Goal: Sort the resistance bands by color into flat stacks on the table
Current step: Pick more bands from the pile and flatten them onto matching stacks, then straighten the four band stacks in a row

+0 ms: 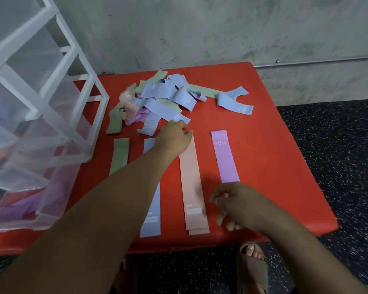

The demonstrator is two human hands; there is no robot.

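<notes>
A red bench [263,145] carries the bands. Toward its far edge lies a loose pile [164,98] of tangled bands, mostly blue with green, peach and lilac among them; one blue band [235,100] lies apart to the right of the pile.

Nearer the front edge four strips lie flat, side by side and parallel, running from far to near: a green band [119,154] on the left, then a blue stack [151,221], a peach stack [192,183] with a second peach end showing under its near end, and a lilac band [224,158] marked "10" on the right.

The left hand [173,139] reaches across the blue stack to the far end of the peach stack, fingers curled together at its far left corner; whether they pinch the fabric cannot be told. The right hand [240,206] hovers over the near end of the lilac band, fingers loosely bent and apart, clamped on nothing visible.

At the bench's left edge stands a clear plastic drawer unit [40,115] with a white frame. Through its cloudy walls lilac fabric shows in the lowest drawer and peach-pink in the one above; the rest is too blurred to tell.

A sandalled foot [253,266] shows below the front edge.
</notes>
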